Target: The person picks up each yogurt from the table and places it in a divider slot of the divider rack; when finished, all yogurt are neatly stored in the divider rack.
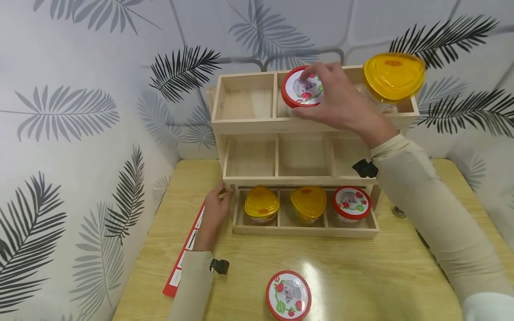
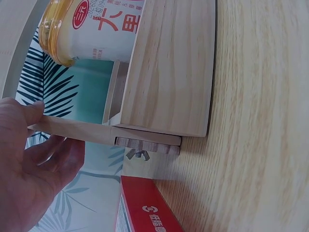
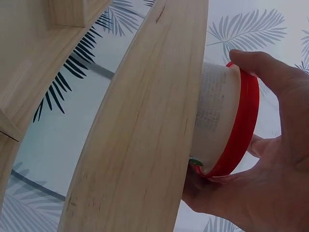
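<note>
My right hand grips a red-lidded plastic cup by its rim at the middle compartment of the wooden rack's top tier. In the right wrist view the cup's white side is partly behind the tier's front board, and the thumb and fingers reach around its lid. Low on the rack's left side, my left hand holds a wooden upright between thumb and fingers. A yellow-lidded cup stands in the top tier's right compartment, its lower part mostly hidden by my right arm.
On the bottom tier are two yellow-lidded cups and a red-lidded cup. Another red-lidded cup stands on the table in front. A red and white box lies along the left, partly under my left arm.
</note>
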The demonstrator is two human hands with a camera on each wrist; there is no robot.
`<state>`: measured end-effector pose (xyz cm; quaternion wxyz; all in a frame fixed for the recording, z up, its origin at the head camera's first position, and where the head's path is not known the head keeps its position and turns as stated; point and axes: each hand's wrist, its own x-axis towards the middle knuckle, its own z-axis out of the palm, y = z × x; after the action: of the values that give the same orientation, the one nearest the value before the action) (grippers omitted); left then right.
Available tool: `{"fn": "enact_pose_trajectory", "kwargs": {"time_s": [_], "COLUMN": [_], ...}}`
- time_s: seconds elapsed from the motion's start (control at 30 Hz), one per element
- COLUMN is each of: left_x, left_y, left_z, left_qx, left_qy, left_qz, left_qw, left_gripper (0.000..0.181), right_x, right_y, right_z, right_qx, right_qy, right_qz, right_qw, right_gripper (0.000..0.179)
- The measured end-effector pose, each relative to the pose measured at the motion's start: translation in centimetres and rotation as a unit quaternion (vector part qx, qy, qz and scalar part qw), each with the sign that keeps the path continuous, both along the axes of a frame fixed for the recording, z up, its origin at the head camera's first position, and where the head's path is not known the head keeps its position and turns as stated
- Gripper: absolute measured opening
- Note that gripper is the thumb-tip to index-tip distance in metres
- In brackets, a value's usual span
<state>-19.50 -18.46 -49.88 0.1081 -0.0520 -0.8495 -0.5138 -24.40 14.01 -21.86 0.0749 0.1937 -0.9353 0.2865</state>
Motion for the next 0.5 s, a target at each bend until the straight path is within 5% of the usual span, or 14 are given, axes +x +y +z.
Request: {"fn": "enact_pose_trajectory", "kwargs": {"time_s": [0.33,0.5], "left_x": [-0.2,-0.2], "left_y": [-0.1,-0.2], "left_z": [-0.4,-0.5], "left_qx": [0.004,0.000], "left_qy": [-0.004,-0.005], "left_qz": [0.000,0.000], "left_qw": [1.0000,1.0000], "left_gripper": [0.035,0.035], "right_x": [0.5,1.9], "right_y": [-0.2,0.0], "right_z": [0.3,0.6], "right_qx": [0.017,0.015], "right_qy": [0.015,0.035], "right_qz": [-0.001,0.000], "right_qw": [0.9997,0.9993], "right_gripper": [0.076,0.087]}}
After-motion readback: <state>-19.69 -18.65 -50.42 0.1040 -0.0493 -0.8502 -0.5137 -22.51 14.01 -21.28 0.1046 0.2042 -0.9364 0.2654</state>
